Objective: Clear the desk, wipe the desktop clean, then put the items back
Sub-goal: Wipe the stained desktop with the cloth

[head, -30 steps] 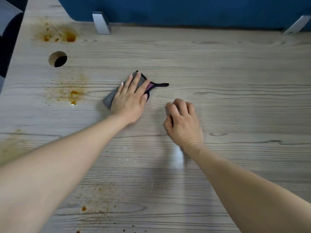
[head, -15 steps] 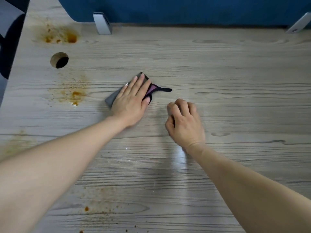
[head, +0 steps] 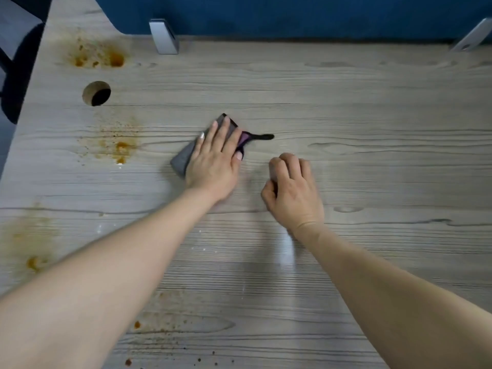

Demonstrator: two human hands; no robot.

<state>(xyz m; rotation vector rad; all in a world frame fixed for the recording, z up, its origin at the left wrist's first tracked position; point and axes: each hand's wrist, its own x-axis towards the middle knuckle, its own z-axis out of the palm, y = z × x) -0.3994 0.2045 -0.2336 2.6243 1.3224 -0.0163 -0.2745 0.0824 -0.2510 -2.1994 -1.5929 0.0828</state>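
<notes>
On stained desktop (head: pixel 346 115), left hand (head: pixel 215 161) flat on grey cloth (head: pixel 183 158), right hand (head: pixel 292 193) fisted

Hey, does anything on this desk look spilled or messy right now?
Yes. Orange-brown stains spatter the desktop: one patch in the far left corner, one below the cable hole, more along the left and near edges. The left hand presses the grey cloth right of them, so they're unwiped.

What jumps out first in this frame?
The orange-brown stains splashed down the desk's left side, still unwiped. Mid-desk, the left hand presses flat on a grey cloth. The right hand rests beside it with fingers curled; whether it holds anything is hidden.
</notes>
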